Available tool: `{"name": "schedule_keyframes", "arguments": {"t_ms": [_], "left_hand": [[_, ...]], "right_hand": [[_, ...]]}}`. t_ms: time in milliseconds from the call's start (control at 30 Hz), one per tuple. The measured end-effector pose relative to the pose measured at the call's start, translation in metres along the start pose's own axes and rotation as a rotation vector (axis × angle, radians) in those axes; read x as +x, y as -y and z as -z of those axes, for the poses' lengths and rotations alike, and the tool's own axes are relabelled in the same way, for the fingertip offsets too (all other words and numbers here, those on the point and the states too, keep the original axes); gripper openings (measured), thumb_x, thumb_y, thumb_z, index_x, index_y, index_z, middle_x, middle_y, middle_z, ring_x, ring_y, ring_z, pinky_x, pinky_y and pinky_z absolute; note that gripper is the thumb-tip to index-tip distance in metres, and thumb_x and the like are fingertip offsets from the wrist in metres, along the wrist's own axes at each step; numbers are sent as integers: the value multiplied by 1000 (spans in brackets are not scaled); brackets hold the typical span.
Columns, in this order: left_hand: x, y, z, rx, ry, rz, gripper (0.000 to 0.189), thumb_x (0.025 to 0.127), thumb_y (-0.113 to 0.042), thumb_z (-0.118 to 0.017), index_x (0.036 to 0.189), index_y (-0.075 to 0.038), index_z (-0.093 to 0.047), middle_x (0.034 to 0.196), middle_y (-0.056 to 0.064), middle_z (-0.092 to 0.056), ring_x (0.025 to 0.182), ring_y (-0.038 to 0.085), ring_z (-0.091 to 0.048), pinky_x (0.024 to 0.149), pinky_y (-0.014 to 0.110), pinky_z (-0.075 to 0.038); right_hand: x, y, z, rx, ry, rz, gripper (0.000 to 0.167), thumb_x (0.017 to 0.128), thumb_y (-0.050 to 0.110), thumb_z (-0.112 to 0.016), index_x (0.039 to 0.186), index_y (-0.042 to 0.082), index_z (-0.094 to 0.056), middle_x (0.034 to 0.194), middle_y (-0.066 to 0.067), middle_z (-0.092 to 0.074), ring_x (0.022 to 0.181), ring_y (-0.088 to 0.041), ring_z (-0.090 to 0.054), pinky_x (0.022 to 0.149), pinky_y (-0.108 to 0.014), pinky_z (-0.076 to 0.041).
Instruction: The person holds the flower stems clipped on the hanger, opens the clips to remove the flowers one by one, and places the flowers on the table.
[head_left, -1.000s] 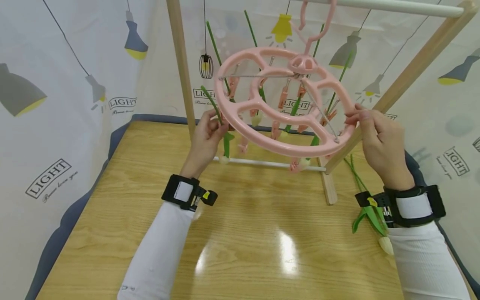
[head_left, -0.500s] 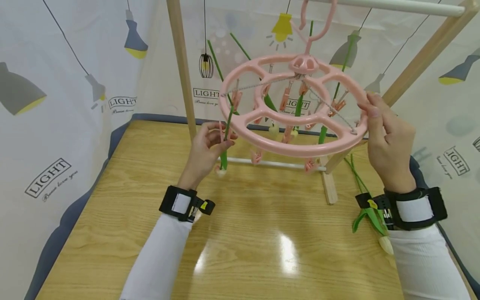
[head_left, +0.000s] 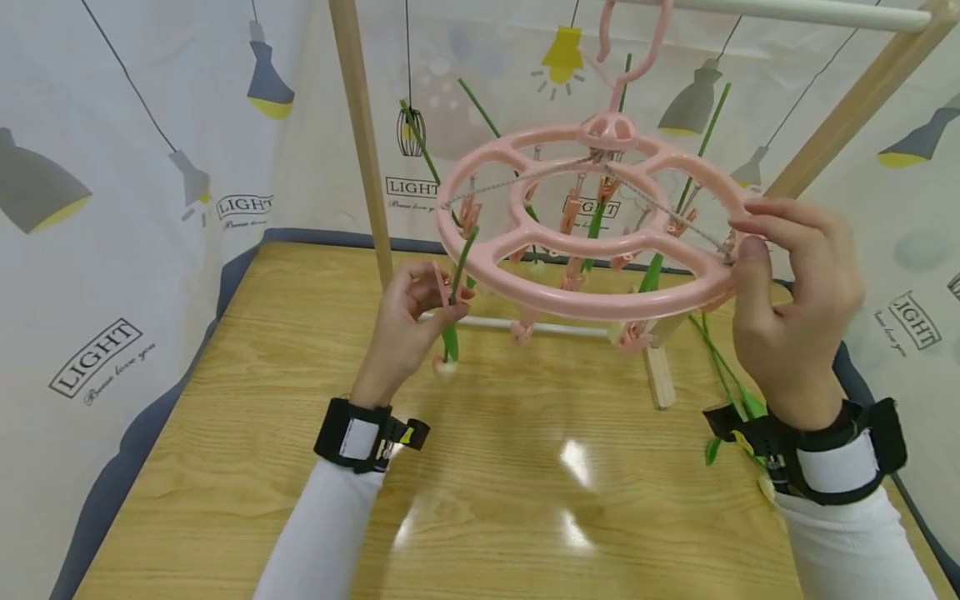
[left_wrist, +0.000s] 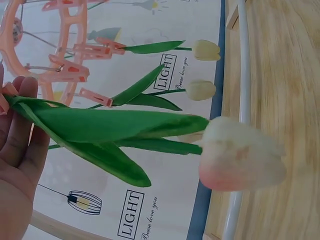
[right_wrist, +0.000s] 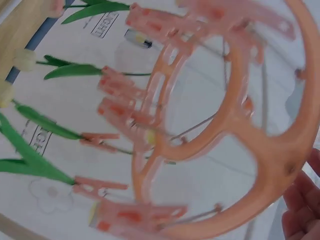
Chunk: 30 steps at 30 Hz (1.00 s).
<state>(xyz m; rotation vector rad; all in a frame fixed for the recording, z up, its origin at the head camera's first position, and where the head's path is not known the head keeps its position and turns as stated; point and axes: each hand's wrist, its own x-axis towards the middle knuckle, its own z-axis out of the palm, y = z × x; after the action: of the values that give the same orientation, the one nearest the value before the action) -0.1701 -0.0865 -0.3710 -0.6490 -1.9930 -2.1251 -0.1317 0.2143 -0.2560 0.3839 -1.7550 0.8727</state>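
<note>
My left hand (head_left: 401, 321) pinches a pink clothespin (head_left: 441, 282) that has a green-stemmed tulip (head_left: 450, 342) in it, bloom hanging down. In the left wrist view this tulip's white and pink bloom (left_wrist: 240, 155) and broad leaves fill the middle, and the clothespin (left_wrist: 4, 100) shows at the fingers. At the right side of a round pink clip hanger (head_left: 555, 296), my right hand (head_left: 802, 292) has its fingertips at the rim, thumb apart from the fingers. The right wrist view shows those fingers (right_wrist: 300, 200) along the rim's outer edge. Several tulips hang from clothespins below the hanger.
The hanger's hook sits on a white bar (head_left: 795, 12) between wooden posts (head_left: 363, 133). A lower white rod (head_left: 540, 326) crosses behind. Loose tulips (head_left: 720, 367) lie on the wooden table (head_left: 300, 467) at the right, partly behind the right wrist. A printed cloth surrounds the table.
The hanger has turned and levelled, its front rim now lower. My left hand has moved slightly down and right with the clothespin and tulip. My right hand moved right, its fingers loosening at the rim.
</note>
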Motion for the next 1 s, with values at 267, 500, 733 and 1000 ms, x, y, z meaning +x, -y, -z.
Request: {"name": "schedule_keyframes", "arguments": {"t_ms": [267, 500, 733, 1000], "left_hand": [[-8, -9, -10, 44, 25, -47, 47, 80, 9, -73, 117, 6, -43, 98, 3, -67, 87, 7, -65, 85, 33, -58], [-13, -9, -22, 181, 56, -131, 52, 73, 9, -79, 114, 6, -46, 99, 19, -62, 88, 7, -63, 90, 31, -56], [-12, -8, -34, 315, 90, -282, 54, 69, 0, -85, 107, 1, -48, 92, 13, -61, 81, 19, -63, 78, 27, -58], [-10, -7, -43, 446, 146, -320, 50, 74, -10, -84, 110, -1, -50, 91, 10, -62, 85, 20, -66, 78, 27, -58]], "right_hand": [[-20, 40, -4, 171, 170, 144, 35, 97, 22, -55, 90, -11, -65, 83, -26, -63, 72, -27, -50, 77, -12, -39], [-38, 53, -13, 258, 477, 243, 33, 102, 23, -51, 102, -5, -67, 85, -12, -67, 72, -14, -55, 66, -17, -44], [-44, 50, -17, 143, 665, 187, 40, 104, 32, -48, 119, -2, -65, 97, -9, -73, 82, -14, -66, 70, -18, -53], [-44, 30, -20, 146, 629, -1, 17, 90, 2, -67, 107, -2, -70, 87, -8, -74, 76, -9, -68, 73, -9, -51]]}}
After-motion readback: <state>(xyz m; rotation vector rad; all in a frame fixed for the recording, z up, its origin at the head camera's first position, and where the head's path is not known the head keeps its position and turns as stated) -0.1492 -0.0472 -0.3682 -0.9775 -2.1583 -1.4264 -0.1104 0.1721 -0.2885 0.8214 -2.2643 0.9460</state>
